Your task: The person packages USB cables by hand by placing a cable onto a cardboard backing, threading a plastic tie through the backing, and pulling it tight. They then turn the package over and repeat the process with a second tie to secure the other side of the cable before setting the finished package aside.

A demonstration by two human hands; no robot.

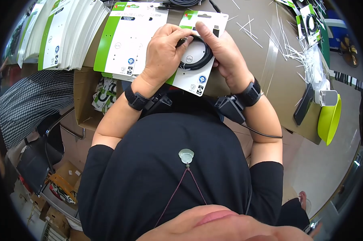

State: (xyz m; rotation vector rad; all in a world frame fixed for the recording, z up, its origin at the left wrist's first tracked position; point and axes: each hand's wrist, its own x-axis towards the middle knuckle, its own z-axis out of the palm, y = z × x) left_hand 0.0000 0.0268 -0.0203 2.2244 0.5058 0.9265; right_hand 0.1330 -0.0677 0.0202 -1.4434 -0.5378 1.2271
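Note:
A coiled black cable (208, 56) lies against a white and green cardboard card (194, 80), tilted over the table edge in front of me. My left hand (164, 50) is closed at the coil's upper left, its thumb and forefinger pinching the cable near a connector. From the right, my right hand (227, 52) holds the card and coil at their side. Its thumb points up along the card's front, while the other fingers are mostly hidden behind. A second cable connector (216, 31) shows near the right thumb.
Flat backing cards (117, 40) lie left of my hands, beside a thick card stack (69, 36). White ties (282, 42) are scattered at right, near a black phone (304, 103) and a lime-green bowl (329, 120). An open carton (85, 98) with packaged cables stands below the table edge.

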